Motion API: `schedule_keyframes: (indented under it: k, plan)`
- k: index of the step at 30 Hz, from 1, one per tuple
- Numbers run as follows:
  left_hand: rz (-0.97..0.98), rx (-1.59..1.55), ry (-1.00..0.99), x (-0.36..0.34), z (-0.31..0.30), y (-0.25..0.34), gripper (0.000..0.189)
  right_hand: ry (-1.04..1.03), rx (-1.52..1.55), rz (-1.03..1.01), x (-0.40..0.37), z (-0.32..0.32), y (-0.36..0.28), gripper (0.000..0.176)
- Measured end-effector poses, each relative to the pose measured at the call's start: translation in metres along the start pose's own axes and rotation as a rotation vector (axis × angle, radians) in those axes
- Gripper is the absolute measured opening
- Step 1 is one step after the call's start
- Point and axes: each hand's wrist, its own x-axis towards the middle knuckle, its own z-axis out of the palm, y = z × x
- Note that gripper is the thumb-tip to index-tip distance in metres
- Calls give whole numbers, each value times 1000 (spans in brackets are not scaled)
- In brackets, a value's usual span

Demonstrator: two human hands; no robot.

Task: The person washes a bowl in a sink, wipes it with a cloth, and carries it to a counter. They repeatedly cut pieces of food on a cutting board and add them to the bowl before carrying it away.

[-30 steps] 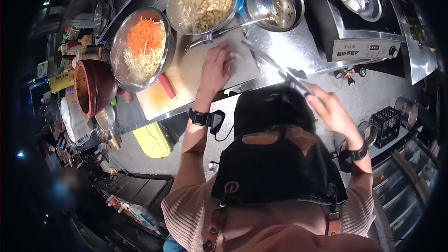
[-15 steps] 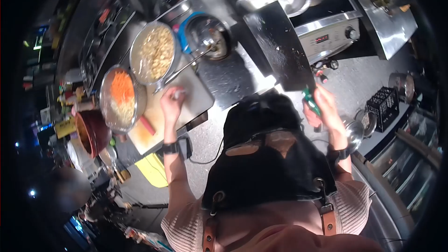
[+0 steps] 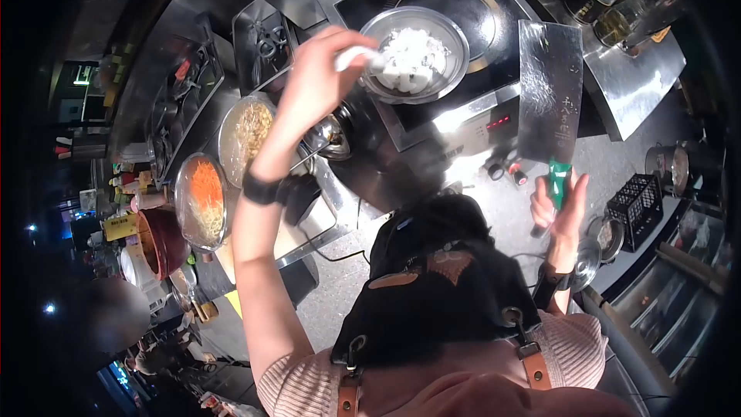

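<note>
My left hand [image 3: 315, 81] is closed on a small white piece [image 3: 353, 58], blurred, at the left rim of a metal bowl [image 3: 457, 81]. In that bowl lies a heap of similar white pieces [image 3: 413, 54]. It stands on the front left part of a black induction cooktop [image 3: 505, 54]. Off to the right, my right hand [image 3: 567, 216] grips a cleaver [image 3: 549, 89] by its green handle. The broad, wet-looking blade points upward, away from me, beside the cooktop's right front corner.
A bowl of shredded carrot and pale shreds [image 3: 207, 185] sits left, near a bowl of pale chopped pieces [image 3: 251, 127]. Jars [image 3: 614, 27] stand at the back right. A black crate [image 3: 634, 205] is at the right. A metal counter [image 3: 644, 81] borders the cooktop.
My left hand has moved from above the cutting board forward to the bowl of white pieces. My right hand has shifted right with the cleaver, its blade now upright. The view has turned toward the cooktop.
</note>
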Motion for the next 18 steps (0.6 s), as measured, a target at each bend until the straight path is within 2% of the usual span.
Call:
schedule_keyframes:
  k: [3, 4, 7, 8, 11, 14, 18]
  plan:
    - [60, 36, -70, 33, 34, -2, 26, -12, -6, -11, 3, -6, -5, 83]
    - [26, -25, -129, 39, 36, 9, 28, -30, -12, -11, 4, -8, -6, 82]
    - [83, -151, -160, 53, 42, 11, 29, -81, 11, -6, 8, -11, -8, 80]
    - [80, -105, -193, 57, 41, 7, 30, -86, 14, 0, 8, -13, -8, 80]
    - [328, 116, -139, 56, 43, -12, 31, -81, 18, 0, 13, -16, -12, 79]
    - [296, 118, -394, 48, 46, -12, 31, -84, 21, 11, 18, -21, -14, 78]
    - [490, 376, -389, 43, 61, 0, 31, -74, 62, 23, 25, -29, -13, 77]
